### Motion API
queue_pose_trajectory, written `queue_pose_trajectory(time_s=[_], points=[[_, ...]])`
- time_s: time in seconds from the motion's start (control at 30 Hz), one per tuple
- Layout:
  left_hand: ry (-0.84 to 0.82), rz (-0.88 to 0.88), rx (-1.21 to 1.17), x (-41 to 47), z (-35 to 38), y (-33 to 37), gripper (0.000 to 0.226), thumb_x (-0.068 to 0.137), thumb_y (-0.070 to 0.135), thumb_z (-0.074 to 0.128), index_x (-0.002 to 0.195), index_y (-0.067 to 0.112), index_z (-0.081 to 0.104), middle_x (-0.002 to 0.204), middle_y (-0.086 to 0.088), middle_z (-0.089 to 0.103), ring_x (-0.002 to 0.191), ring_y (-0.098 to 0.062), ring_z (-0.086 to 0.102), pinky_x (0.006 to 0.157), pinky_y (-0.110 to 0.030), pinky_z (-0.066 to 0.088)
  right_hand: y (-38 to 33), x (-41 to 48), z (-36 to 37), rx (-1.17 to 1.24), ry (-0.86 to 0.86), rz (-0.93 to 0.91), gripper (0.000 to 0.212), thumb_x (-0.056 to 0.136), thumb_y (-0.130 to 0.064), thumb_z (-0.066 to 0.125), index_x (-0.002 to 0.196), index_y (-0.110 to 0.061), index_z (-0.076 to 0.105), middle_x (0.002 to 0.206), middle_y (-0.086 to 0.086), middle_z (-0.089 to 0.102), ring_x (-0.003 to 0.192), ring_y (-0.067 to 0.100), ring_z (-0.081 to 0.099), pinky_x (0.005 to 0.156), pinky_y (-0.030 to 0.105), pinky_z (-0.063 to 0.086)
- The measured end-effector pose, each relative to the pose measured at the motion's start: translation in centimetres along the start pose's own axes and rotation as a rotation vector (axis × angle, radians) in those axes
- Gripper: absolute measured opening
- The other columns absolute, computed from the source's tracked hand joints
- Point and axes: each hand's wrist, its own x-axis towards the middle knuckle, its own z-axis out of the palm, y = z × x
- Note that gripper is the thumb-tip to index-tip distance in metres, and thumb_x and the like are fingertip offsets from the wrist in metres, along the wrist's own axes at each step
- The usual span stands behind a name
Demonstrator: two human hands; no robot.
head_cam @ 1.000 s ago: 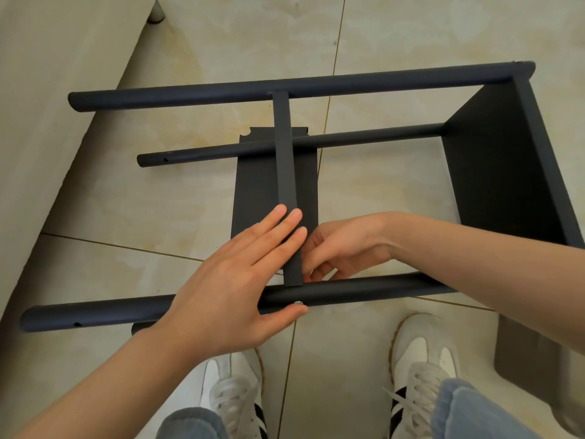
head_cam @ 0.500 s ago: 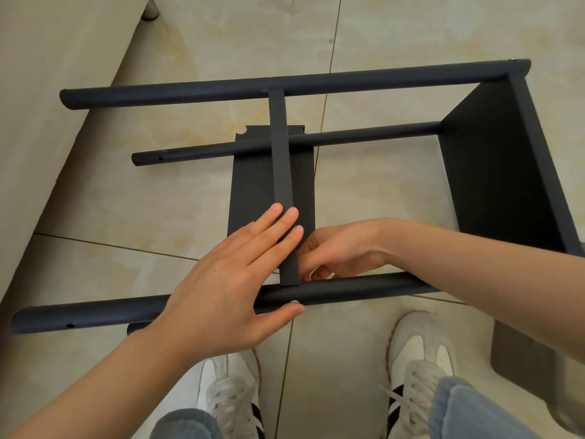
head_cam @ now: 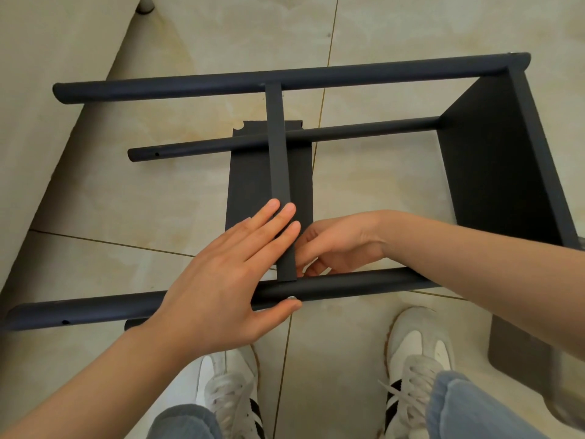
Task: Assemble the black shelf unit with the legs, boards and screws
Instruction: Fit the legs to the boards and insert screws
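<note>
The black shelf unit lies on its side on the tiled floor. Its far leg (head_cam: 348, 76), lower leg (head_cam: 364, 129) and near leg (head_cam: 364, 285) join an end board (head_cam: 493, 172) at the right. A middle board (head_cam: 278, 160) stands edge-on between the far and near legs. My left hand (head_cam: 221, 280) lies flat against this board's left face, with its thumb on the near leg beside a silver screw head (head_cam: 291, 298). My right hand (head_cam: 338, 242) reaches in behind the near leg, and its fingertips pinch the board's near end from the right. Anything small inside those fingers is hidden.
A second dark board (head_cam: 519, 353) lies on the floor at the lower right. A beige surface (head_cam: 47, 90) runs along the left side. My two white shoes (head_cam: 228, 384) stand just in front of the near leg.
Both hands stay at the joint of the middle board and the near leg. The fingers of my right hand shift slightly against the board.
</note>
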Motion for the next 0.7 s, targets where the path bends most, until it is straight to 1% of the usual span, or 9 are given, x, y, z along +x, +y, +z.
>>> queue_pose_trajectory(time_s=[0.07,0.13,0.27,0.3,0.37,0.43,0.53,0.63,0.7], points=[[-0.002,0.000,0.012,0.03,-0.02,-0.02,0.084,0.090,0.062,0.051,0.156,0.015,0.033,0.166,0.001,0.024,0.155,-0.015,0.015,0.119,-0.043,0.030,-0.03,-0.16,-0.18,-0.018,0.000,0.005,0.016,0.097,-0.016,0.058,0.107,-0.008,0.068,0.100,0.010,0.065,0.087,0.018,0.065,0.084,0.034,0.053],[-0.002,0.002,0.020,0.06,-0.03,-0.03,0.084,0.090,0.063,0.050,0.156,0.015,0.033,0.166,0.000,0.024,0.155,-0.015,0.015,0.119,-0.043,0.030,-0.03,-0.11,-0.16,-0.048,0.007,0.021,0.017,0.096,-0.017,0.059,0.107,-0.007,0.068,0.100,0.011,0.064,0.088,0.019,0.063,0.089,0.037,0.051],[0.003,0.003,0.008,-0.02,-0.04,-0.02,0.083,0.090,0.061,0.051,0.156,0.014,0.034,0.166,0.000,0.024,0.155,-0.016,0.016,0.118,-0.045,0.033,-0.05,0.13,0.12,-0.037,0.004,0.002,0.022,0.097,-0.018,0.058,0.114,-0.008,0.066,0.109,0.012,0.062,0.091,0.019,0.064,0.082,0.032,0.055],[0.005,0.002,0.010,0.01,-0.03,-0.03,0.083,0.090,0.062,0.051,0.156,0.014,0.034,0.166,0.000,0.024,0.155,-0.016,0.016,0.118,-0.045,0.033,-0.05,0.13,0.03,-0.015,-0.009,-0.004,0.021,0.097,-0.018,0.057,0.113,-0.009,0.066,0.109,0.012,0.062,0.092,0.020,0.063,0.084,0.033,0.055],[0.004,-0.004,0.008,0.05,-0.05,0.04,0.083,0.090,0.062,0.051,0.156,0.015,0.034,0.166,0.000,0.024,0.155,-0.016,0.015,0.118,-0.046,0.034,-0.06,0.05,-0.25,-0.005,-0.029,0.002,0.016,0.096,-0.017,0.057,0.104,-0.009,0.069,0.101,0.011,0.064,0.091,0.021,0.062,0.091,0.040,0.052],[0.003,-0.009,0.000,0.13,-0.15,0.07,0.083,0.090,0.062,0.051,0.156,0.015,0.034,0.166,0.000,0.024,0.155,-0.016,0.016,0.118,-0.047,0.035,-0.10,0.00,-0.54,-0.021,-0.015,0.011,0.013,0.094,-0.014,0.059,0.100,-0.008,0.069,0.097,0.010,0.064,0.092,0.022,0.062,0.097,0.045,0.049],[-0.014,-0.009,0.000,0.10,-0.21,0.08,0.083,0.089,0.062,0.050,0.156,0.015,0.033,0.166,0.000,0.023,0.155,-0.015,0.014,0.118,-0.047,0.034,-0.06,0.14,-0.40,0.005,-0.032,-0.002,0.012,0.094,-0.011,0.058,0.099,-0.008,0.069,0.104,0.015,0.061,0.097,0.025,0.059,0.098,0.044,0.048],[-0.018,-0.008,0.007,0.05,-0.23,0.05,0.083,0.089,0.062,0.050,0.156,0.016,0.033,0.166,0.001,0.022,0.155,-0.015,0.013,0.119,-0.044,0.031,0.03,0.33,-0.16,-0.041,-0.031,-0.014,0.013,0.094,-0.012,0.058,0.093,-0.010,0.071,0.097,0.010,0.066,0.092,0.021,0.062,0.096,0.043,0.050],[-0.017,-0.007,0.007,0.03,-0.24,0.04,0.083,0.089,0.062,0.050,0.156,0.015,0.033,0.166,0.001,0.023,0.155,-0.015,0.014,0.119,-0.044,0.031,0.07,0.34,-0.11,-0.076,-0.005,-0.009,0.014,0.095,-0.017,0.059,0.096,-0.010,0.071,0.096,0.008,0.068,0.091,0.020,0.064,0.098,0.044,0.049]])
